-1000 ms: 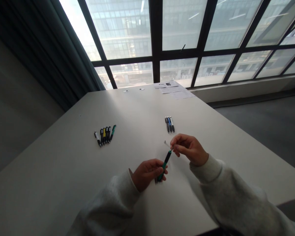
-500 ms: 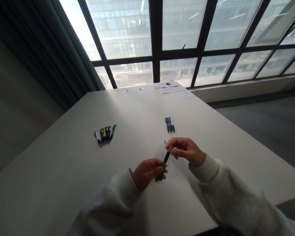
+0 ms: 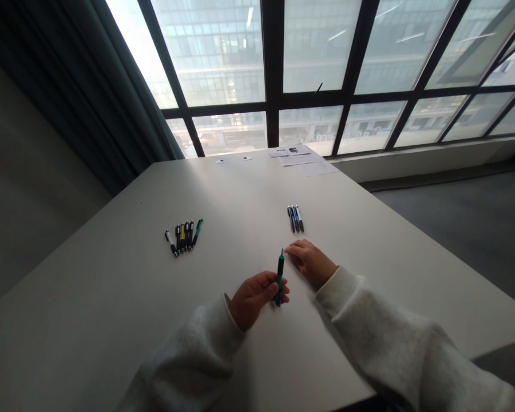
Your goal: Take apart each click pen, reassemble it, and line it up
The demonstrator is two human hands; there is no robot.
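Upright in my left hand (image 3: 257,296) is a green pen with a black grip (image 3: 280,269), its thin bare tip pointing up and away. The fingers and thumb of that hand are wrapped round the green barrel. To the right of the pen, my right hand (image 3: 309,262) is low over the white table, palm down, apart from the pen. Its fingertips are drawn together close to the tabletop, and what they hold, if anything, is hidden. Just beyond it, several pens (image 3: 296,219), one with blue, lie side by side.
Another row of pens (image 3: 183,237), including yellow, white and green ones, lies on the left of the white table (image 3: 124,286). Paper sheets (image 3: 298,155) and two small white discs (image 3: 247,158) are near the far edge. Windows stand behind, with a dark curtain (image 3: 111,86) at left.
My right hand has left the pen's end and dropped to the table, where a small light piece lay and is now out of sight. The pen has turned more upright.
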